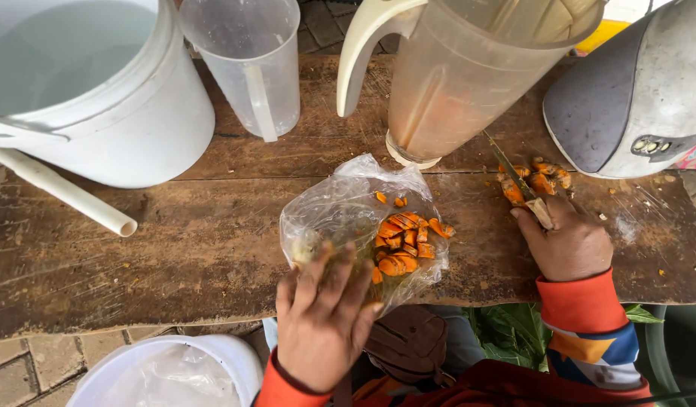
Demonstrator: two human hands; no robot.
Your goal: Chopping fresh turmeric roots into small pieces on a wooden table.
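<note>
On the worn wooden tabletop, below a blender jug, the clear plastic bag of orange slices lies under the left hand, fingers spread flat; the right hand clenches a knife among cut pieces. Gathering sliced pieces seems underway; bagging more likely needs the bag's mouth opened.

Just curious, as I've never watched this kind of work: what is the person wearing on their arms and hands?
Both hands, left and right, are bare, without gloves. Red-orange sleeves end in ribbed cuffs; the right sleeve carries blue, white and orange patches.
</note>
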